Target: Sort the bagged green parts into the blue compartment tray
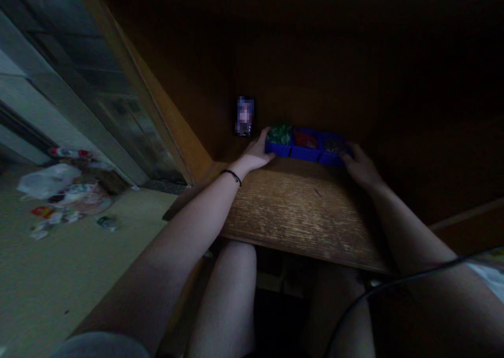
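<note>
Container (305, 154), blue and divided in three, is occupied left to right by green items (279, 135), red items (306, 139) and dark items (334, 145); on the bench (291, 206), its ends are grasped by the left hand (258, 151) and right hand (362, 165).

I have my left grip (258, 150) around one end of a blue tray (305, 154) and my right grip (363, 167) at the other; between them, green, red and dark contents (306, 139) sit side by side. A lit screen (244, 116) stands just beyond the left grip, worn counter (291, 211) below both.
</note>
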The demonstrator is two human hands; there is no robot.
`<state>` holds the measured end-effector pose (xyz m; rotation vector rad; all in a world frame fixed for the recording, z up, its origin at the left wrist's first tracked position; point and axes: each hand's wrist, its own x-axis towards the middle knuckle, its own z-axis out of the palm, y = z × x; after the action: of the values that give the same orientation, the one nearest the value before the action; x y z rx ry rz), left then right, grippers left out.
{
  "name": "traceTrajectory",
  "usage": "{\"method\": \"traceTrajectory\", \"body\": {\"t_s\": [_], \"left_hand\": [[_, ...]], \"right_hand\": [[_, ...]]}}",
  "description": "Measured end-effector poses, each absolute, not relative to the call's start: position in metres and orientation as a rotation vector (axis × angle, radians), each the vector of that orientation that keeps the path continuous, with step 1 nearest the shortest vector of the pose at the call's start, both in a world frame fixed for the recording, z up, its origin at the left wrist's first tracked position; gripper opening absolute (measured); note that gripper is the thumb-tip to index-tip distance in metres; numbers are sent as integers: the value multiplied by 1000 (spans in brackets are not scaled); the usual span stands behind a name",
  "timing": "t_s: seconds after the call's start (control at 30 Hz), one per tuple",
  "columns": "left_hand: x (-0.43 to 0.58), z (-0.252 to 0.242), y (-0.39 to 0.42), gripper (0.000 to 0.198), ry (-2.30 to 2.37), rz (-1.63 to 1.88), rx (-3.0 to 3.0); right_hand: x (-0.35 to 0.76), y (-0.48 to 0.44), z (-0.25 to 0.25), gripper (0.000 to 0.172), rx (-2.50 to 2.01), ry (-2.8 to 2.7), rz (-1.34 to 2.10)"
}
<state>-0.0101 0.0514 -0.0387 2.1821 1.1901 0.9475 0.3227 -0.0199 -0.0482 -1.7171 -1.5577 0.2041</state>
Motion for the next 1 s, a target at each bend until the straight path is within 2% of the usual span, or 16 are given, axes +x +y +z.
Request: {"method": "traceTrajectory", "body": {"t_s": [0.33, 0.67, 0.9, 1.0], "left_hand": [[-16, -52, 72, 90, 1104, 1161, 1925], [-21, -39, 71, 96, 1329, 1064, 1873], [-18, -44, 76, 107, 1156, 1067, 1772], [-15, -50, 79, 100, 1025, 1124, 1806]], "right_hand": [[325, -15, -49, 51, -1645, -1497, 302], [327, -18, -41, 50, -1701, -1447, 310], [333, -15, -44, 45, -1724, -1440, 237], [335, -11, -50, 47, -1669, -1425, 275]]}}
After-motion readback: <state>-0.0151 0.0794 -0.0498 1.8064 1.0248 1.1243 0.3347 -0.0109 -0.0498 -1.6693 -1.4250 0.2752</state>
